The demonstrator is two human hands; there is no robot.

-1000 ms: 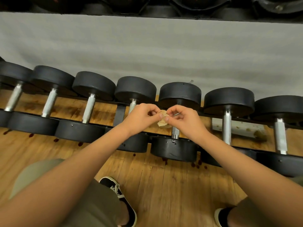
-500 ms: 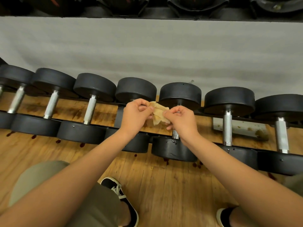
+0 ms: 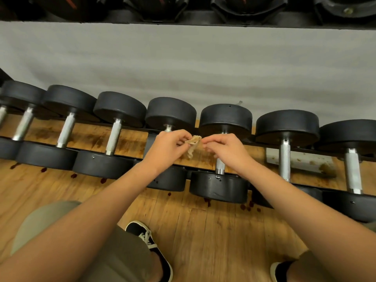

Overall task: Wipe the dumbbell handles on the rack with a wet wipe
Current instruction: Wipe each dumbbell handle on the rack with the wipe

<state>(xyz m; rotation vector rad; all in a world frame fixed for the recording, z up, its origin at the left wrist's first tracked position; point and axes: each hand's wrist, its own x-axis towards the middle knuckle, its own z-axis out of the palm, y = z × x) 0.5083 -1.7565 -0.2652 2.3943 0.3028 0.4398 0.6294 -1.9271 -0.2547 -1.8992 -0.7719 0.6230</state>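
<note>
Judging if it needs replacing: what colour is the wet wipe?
Tan-brown, dingy; the wet wipe shows best in the head view.

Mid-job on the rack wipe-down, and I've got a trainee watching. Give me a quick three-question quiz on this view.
1. True or false: the wet wipe is wrapped round a dumbbell handle.
2. The dumbbell heads are: A black, B red, C silver.
3. Fill in: the floor under the person's shoes is made of ____.
Key: 1 false; 2 A; 3 wood.
</note>
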